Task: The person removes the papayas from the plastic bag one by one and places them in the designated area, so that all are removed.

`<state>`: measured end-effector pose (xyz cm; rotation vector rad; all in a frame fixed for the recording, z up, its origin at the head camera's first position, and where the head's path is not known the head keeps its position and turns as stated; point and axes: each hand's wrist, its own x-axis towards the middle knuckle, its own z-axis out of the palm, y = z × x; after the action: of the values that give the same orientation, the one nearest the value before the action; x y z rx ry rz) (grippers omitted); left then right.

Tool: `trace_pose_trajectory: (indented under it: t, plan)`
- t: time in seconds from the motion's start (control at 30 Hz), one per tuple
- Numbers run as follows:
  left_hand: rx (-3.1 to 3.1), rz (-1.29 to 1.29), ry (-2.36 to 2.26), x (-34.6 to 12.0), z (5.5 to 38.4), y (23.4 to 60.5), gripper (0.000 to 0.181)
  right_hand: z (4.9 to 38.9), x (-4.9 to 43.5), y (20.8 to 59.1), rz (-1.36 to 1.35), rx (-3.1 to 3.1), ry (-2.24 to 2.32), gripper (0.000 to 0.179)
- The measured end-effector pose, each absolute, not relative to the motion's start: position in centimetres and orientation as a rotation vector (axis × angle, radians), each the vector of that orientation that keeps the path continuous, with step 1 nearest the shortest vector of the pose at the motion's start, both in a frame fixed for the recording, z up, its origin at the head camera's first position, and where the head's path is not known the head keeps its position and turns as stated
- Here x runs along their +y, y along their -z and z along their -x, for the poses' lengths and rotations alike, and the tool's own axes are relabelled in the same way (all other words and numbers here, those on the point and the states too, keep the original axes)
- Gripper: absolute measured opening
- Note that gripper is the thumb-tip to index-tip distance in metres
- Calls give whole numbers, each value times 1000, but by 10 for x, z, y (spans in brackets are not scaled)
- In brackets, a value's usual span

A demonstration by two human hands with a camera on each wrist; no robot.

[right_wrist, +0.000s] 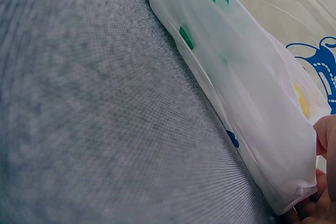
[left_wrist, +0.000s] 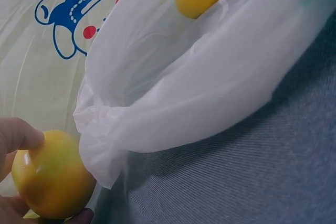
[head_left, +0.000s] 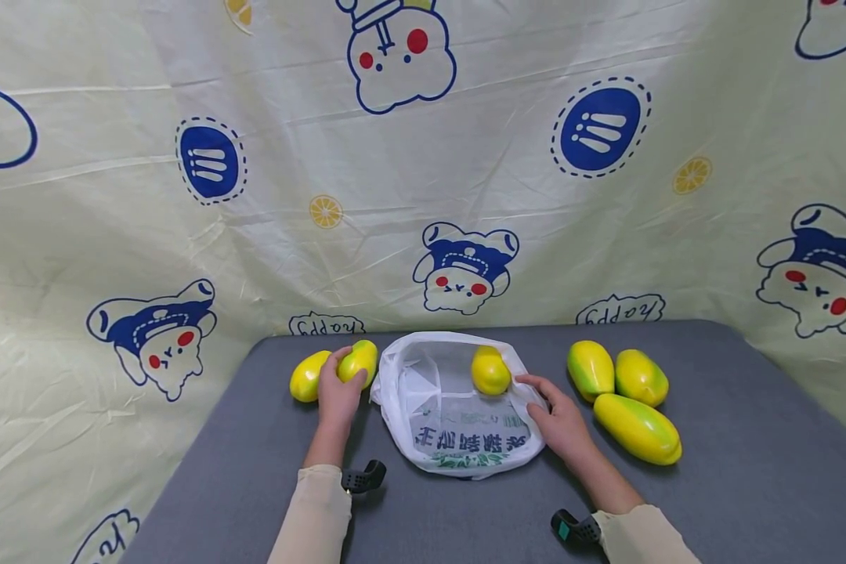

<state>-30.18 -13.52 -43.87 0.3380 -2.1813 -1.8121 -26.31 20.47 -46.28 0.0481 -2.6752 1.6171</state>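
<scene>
My left hand [head_left: 340,392] grips a yellow-green papaya [head_left: 359,362] just left of the bag, thumb and fingers on either side of it. In the left wrist view, this papaya [left_wrist: 55,177] appears right beside the bag's knotted-looking corner. Another papaya [head_left: 306,377] lies to the left of that hand. The white plastic bag [head_left: 395,423] sits mouth-open in the middle, with one papaya [head_left: 490,370] inside toward its right side. My right hand [head_left: 560,419] pinches the bag's right rim; in the right wrist view its fingers [right_wrist: 326,135] hold the white plastic.
Three papayas lie in a cluster right of the right hand: one upright-looking [head_left: 591,370], one behind [head_left: 641,377], and a long one [head_left: 638,429] in front. A grey cloth covers the table [head_left: 451,517]. A printed curtain [head_left: 289,258] hangs behind the table's far edge.
</scene>
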Motion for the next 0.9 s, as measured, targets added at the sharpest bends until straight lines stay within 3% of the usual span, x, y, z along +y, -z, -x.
trace_pose_trajectory:
  t: [0.9]
  plan:
    - [-2321, -309, 1654, -131, 301, 443, 49, 262, 205, 463, -60, -2694, -1577, 46]
